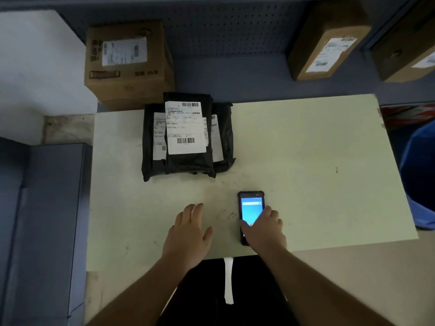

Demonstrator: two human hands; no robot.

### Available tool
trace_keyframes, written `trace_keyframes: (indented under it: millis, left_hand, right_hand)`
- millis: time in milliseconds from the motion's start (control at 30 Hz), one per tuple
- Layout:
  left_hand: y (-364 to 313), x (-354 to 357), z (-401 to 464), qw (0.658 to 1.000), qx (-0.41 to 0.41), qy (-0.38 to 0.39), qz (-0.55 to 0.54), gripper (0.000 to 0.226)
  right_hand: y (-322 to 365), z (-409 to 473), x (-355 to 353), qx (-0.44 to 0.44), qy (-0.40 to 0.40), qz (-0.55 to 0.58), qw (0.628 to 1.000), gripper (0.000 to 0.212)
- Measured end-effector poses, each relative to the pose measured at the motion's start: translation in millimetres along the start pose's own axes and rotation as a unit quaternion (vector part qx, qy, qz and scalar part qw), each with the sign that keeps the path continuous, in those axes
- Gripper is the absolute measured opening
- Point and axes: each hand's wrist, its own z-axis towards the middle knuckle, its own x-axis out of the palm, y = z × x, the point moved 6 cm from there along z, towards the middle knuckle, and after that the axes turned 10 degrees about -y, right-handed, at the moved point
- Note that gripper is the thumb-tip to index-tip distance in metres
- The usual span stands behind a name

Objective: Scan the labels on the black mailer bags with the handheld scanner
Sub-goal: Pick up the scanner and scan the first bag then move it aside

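Right hand [264, 229] wrapped around lower half of handheld scanner [251, 211], lying screen-up near bench [317, 149] front edge. Left hand [188, 234] flat, fingers together, empty, just left of it. Black mailer bags [188, 137] stacked toward back edge, labels up, well apart from both hands.

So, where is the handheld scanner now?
The handheld scanner lies on the table near its front edge, under the right hand, nearer than the black mailer bags.
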Motion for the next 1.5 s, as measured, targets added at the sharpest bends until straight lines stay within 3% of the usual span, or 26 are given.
trace_keyframes:
  millis: [500, 1100, 1500]
  left_hand:
    - [29.2, 15.5, -17.9, 0.999, -0.031, 0.009, -0.028, 0.068]
    - [23.6, -3.6, -10.3, 0.998, -0.036, -0.016, -0.051, 0.070]
    - [36.3, -64.3, 31.4, 0.946, -0.184, -0.120, -0.237, 0.073]
  right_hand:
    - [1.3, -4.8, 23.6, 0.056, -0.061, -0.004, 0.997, 0.092]
    - [0.5, -7.3, -7.1, 0.033, -0.031, -0.014, 0.999, 0.081]
    - [-1.2, -19.3, -29.4, 0.007, -0.006, 0.029, 1.000, 0.078]
